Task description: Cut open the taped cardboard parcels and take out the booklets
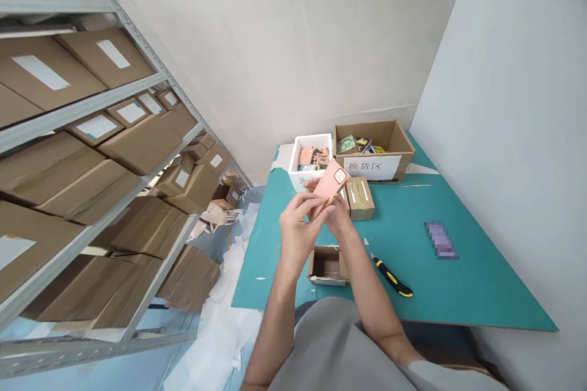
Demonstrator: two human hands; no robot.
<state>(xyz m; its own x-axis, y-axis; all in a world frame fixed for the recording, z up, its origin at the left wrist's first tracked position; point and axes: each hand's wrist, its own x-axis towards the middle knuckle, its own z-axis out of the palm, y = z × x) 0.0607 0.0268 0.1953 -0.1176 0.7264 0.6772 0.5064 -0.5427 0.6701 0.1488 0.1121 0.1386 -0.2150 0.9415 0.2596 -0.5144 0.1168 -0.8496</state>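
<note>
Between both hands, above the table, is a small flat pink box (331, 182) with a red-framed white label on its face. My left hand (300, 220) pinches its lower edge with thumb and fingers. My right hand (338, 215) supports it from behind and the right side, with some fingers hidden by it. Below the hands stands an open brown cardboard box (328, 278) with bare inner walls. Just past my right hand sits a taped carton (361, 198), and part of another carton beside it is covered by the hand.
Behind are a white bin (310, 142) with pink packets and a large cardboard box (389, 168) with a handwritten sign. A black-yellow utility knife (392, 276) and a blurred purple item (441, 239) lie on the green table (481, 293). Metal shelves (137, 88) with cartons stand left.
</note>
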